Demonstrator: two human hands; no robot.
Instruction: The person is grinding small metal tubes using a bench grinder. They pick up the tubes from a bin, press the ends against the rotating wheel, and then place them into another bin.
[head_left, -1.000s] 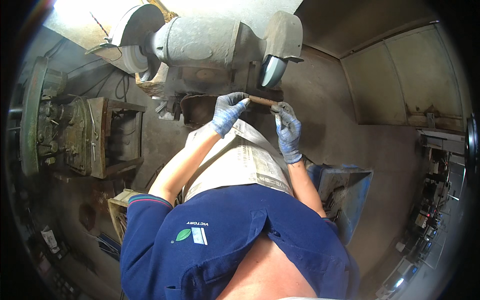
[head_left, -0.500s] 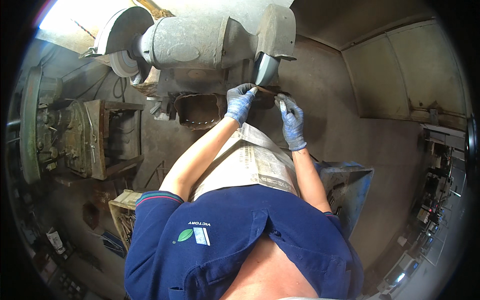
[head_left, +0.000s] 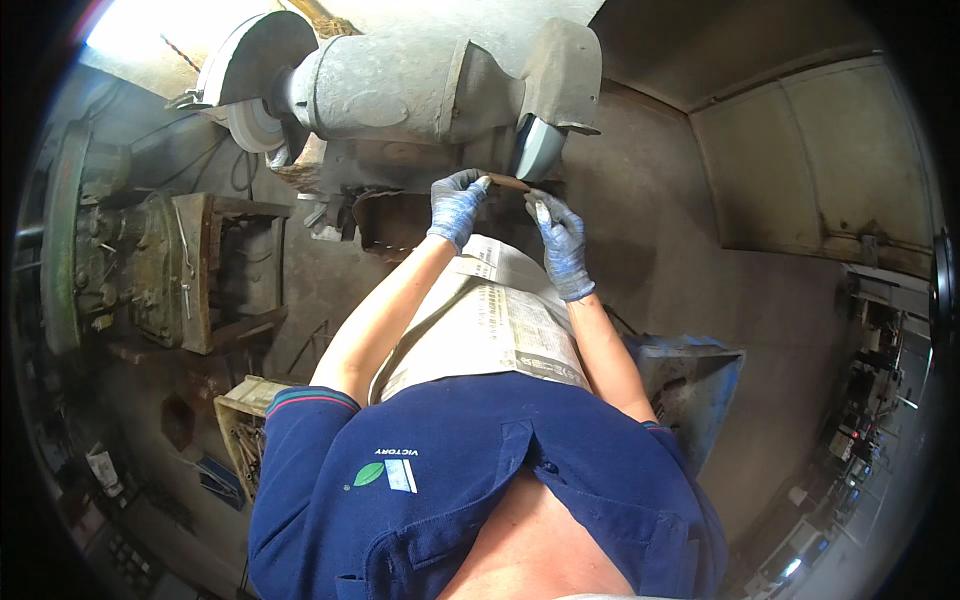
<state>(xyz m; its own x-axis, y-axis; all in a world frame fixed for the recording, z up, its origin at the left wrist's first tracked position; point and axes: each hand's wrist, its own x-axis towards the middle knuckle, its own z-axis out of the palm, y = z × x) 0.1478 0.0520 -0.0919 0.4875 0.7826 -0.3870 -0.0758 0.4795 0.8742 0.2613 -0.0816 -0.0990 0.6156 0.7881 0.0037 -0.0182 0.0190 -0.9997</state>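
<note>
My left hand [head_left: 457,210], in a blue and grey work glove, pinches the left end of a thin, rusty-brown metal strip [head_left: 510,182]. In a matching glove, my right hand [head_left: 562,245] grips the strip's other end with the fingertips. Between the hands, the strip lies just at the lower edge of the grey grinding wheel [head_left: 539,150] on the right of the bench grinder [head_left: 385,88]. Whether strip and wheel touch, I cannot tell. The glove fingers hide both of the strip's ends.
At the grinder's left sits a second, pale wheel [head_left: 255,125] under a guard. Below the motor is a dark open metal container [head_left: 385,225]. Newspaper [head_left: 490,330] covers my lap. A blue-edged metal bin [head_left: 690,375] stands right, a wooden box [head_left: 240,420] left, machinery [head_left: 150,260] farther left.
Both hands have shifted left together, carrying the strip across below the right wheel. The strip's middle now sits under the wheel's edge. The view has shifted slightly too.
</note>
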